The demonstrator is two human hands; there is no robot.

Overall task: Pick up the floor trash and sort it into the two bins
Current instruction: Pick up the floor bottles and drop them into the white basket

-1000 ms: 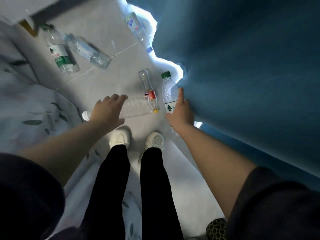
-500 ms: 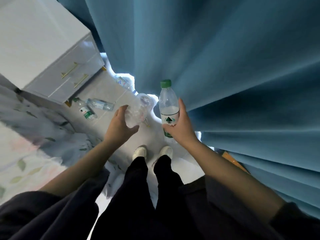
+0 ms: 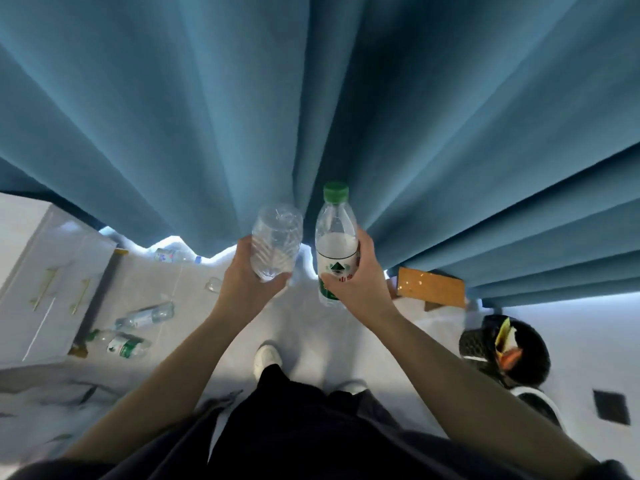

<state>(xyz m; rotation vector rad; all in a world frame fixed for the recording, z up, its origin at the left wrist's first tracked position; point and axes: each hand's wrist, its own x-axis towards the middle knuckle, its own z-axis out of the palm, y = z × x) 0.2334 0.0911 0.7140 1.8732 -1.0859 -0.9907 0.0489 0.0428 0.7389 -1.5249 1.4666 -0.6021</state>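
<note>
White shoe (image 3: 267, 356) is seen on the floor (image 3: 304, 336) at near centre, patterned bed cover (image 3: 52, 403) at near left. Black mesh bin (image 3: 473, 345) is seen at right, with wrappers inside. Both held bottles are raised off the floor at centre, just beside each other. Clear bottle (image 3: 277, 242) is held base up by the left hand (image 3: 249, 284), fingers curled round its lower part. Green-cap bottle (image 3: 336, 237) is held upright by the right hand (image 3: 358, 289), fingers and thumb wrapped round the label. Two floor bottles (image 3: 145, 317) (image 3: 126, 346) are seen at left, beside the white dresser (image 3: 41, 271). Another bottle (image 3: 169, 255) lies farther off at the hem of the blue curtain (image 3: 311, 98).
</note>
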